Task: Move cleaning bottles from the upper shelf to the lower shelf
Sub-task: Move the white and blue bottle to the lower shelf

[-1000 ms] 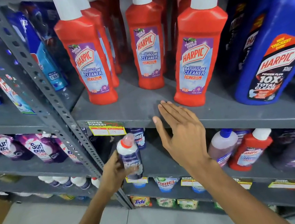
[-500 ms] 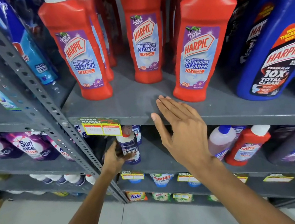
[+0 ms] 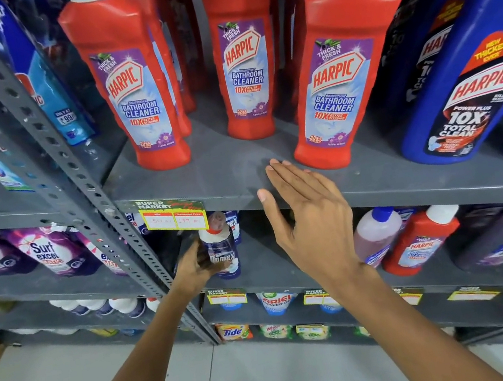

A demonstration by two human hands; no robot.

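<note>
The left hand (image 3: pixel 195 268) has its grip wrapped around the Domex bottle (image 3: pixel 221 248) — upright, on the lower shelf (image 3: pixel 262 265) near its left post. The right hand (image 3: pixel 309 217) hovers released — fingers spread — at the upper shelf (image 3: pixel 230 170) edge, just beside a red Harpic bottle (image 3: pixel 337 76).

Glossy red plastic bottles (image 3: pixel 340 75), matt grey metal shelf (image 3: pixel 375 179), perforated metal upright (image 3: pixel 74 173), paper price tag (image 3: pixel 175 218)

Bright even light, wide-angle edge warp
</note>
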